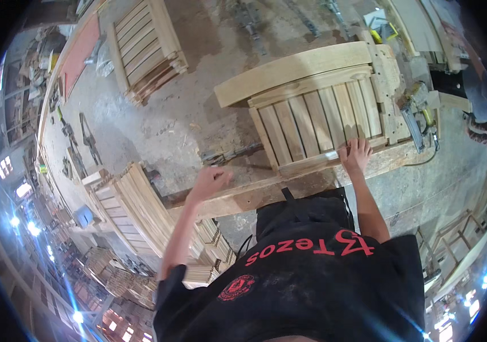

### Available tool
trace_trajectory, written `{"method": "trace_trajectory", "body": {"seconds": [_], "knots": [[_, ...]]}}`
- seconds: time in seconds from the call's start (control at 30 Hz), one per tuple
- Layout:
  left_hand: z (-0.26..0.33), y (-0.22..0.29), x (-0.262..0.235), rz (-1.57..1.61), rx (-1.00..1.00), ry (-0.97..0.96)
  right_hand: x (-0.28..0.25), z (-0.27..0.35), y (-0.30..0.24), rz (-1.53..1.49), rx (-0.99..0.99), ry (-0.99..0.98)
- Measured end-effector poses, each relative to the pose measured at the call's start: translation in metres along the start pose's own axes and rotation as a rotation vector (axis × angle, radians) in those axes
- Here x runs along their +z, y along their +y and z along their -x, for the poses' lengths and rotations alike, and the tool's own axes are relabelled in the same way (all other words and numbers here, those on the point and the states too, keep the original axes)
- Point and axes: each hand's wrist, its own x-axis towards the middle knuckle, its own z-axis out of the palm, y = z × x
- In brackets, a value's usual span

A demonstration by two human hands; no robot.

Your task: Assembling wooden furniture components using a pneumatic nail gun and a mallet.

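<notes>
In the head view, the panel (318, 122), a wooden frame filled with slats, lies flat on the surface (182, 134), near its front edge and a little right of the middle. The right hand (356, 156) rests on the panel's near rail (306, 164), toward its right end, fingers extended and slightly spread; it seems to lie on the wood rather than grip round it. The left hand (213, 182) is well apart from the panel, off its left side, with the fingers loosely curled; nothing shows in it, but how tightly they close I cannot tell. A clamp (226, 155) lies just beyond that hand. By its look the panel should be stiff and fairly heavy, not fragile as a whole, with dry, bare wood that should not slip much, though edges may be rough. The slats are likely the weaker part, so the better hold would be on the outer frame: one hand on the left upright (264, 137), the other on the near rail, thumbs above and fingers under. A long board (295, 73) lies along the far side, touching or just beside it, making that edge harder to take hold of.
</notes>
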Motion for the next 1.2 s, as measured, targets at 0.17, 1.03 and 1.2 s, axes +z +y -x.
{"method": "trace_trajectory", "body": {"seconds": [0.17, 1.03, 1.2], "knots": [[-0.011, -0.005, 0.034, -0.209, -0.088, 0.155, 0.001, -0.003, 0.004, 0.007, 0.02, 0.012], [-0.068, -0.011, 0.088, 0.295, -0.325, 1.203, -0.091, -0.322, -0.007, -0.763, -0.272, 0.368], [-0.073, 0.018, 0.082, 0.051, -0.363, 0.982, -0.153, -0.534, -0.077, -0.734, -0.565, 0.463]]}}
